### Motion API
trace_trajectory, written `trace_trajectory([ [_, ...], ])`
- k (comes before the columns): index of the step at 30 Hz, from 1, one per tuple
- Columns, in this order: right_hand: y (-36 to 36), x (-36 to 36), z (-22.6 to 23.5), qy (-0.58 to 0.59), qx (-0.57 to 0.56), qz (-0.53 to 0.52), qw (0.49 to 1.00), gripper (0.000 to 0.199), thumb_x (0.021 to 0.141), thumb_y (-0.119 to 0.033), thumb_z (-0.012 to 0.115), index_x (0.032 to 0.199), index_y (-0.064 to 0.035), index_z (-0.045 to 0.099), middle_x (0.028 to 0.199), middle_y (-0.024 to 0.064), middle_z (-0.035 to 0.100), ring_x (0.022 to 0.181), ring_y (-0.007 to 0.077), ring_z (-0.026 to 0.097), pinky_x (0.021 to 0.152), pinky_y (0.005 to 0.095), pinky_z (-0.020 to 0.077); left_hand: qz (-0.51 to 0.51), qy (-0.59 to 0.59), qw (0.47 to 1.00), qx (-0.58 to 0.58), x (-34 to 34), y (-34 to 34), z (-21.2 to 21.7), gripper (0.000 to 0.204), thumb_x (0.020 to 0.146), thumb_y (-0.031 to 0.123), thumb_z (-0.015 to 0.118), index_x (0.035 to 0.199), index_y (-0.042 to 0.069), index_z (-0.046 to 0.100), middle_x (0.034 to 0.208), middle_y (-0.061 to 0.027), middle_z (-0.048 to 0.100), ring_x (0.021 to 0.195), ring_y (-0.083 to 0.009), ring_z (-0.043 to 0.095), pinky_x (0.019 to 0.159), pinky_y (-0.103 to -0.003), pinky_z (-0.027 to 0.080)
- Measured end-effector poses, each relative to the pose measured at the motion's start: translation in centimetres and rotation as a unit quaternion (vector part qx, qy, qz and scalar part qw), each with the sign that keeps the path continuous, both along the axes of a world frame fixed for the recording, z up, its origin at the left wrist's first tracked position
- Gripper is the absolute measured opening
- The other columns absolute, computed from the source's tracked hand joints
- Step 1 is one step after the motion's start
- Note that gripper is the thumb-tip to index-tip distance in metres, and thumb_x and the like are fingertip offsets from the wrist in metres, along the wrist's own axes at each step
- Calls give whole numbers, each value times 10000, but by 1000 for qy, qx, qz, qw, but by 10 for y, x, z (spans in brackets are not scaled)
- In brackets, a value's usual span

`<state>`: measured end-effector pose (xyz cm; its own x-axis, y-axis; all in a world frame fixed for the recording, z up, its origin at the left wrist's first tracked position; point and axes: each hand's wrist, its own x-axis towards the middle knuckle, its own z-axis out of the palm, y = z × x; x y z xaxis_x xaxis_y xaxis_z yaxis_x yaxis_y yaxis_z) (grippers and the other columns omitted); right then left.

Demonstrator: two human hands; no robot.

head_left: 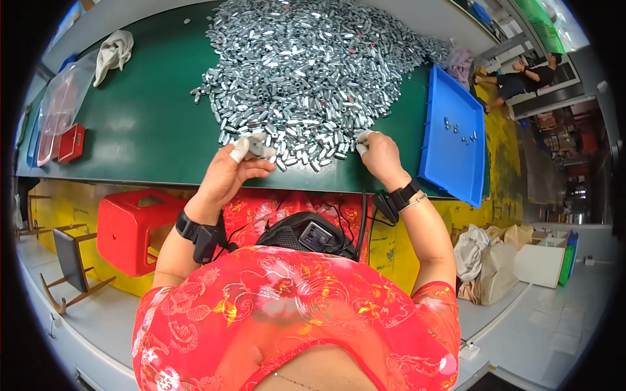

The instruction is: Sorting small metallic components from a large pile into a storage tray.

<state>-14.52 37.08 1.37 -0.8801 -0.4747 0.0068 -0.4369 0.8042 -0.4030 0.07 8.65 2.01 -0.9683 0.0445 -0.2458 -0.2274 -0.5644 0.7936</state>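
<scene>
A large heap of small silvery metal sleeves (313, 85) spreads over the green table (150, 124), its near edge lying between my hands. At the left of that edge, my left hand (227, 171) pinches a small grey disc-like piece (256, 146) between thumb and fingers; its exact kind does not show. White covers wrap some of my fingertips on both hands. My right hand (382, 158) is at the heap's near right edge, thumb and finger closed together. Whatever may be between those fingertips is too small to make out.
Right of the heap, a shallow blue tray (433, 124) holds several metal pieces. A red bin (72, 143), clear plastic (68, 98) and a white cloth (115, 53) lie at the left. Below the table stands a red stool (124, 231). Another person (528, 77) sits at far right.
</scene>
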Motion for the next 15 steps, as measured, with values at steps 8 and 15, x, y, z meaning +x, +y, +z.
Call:
trace_trajectory([
  [8,6,-2,-9,3,-10,11,1000,218,726,-38,568,939,-45,616,783,196,615,730,379,584,694,430,474,-80,44,994,58,-27,36,16,524,949,405,357,1274,-4,396,879,-77,580,753,-151,569,667,-275,476],
  [15,-26,32,65,-150,-237,-18,960,233,792,-5,572,1024,-22,573,755,54,605,699,120,579,616,256,459,-102,71,988,95,-32,52,27,484,936,395,405,1280,54,418,885,-55,570,753,-126,538,700,-271,459],
])
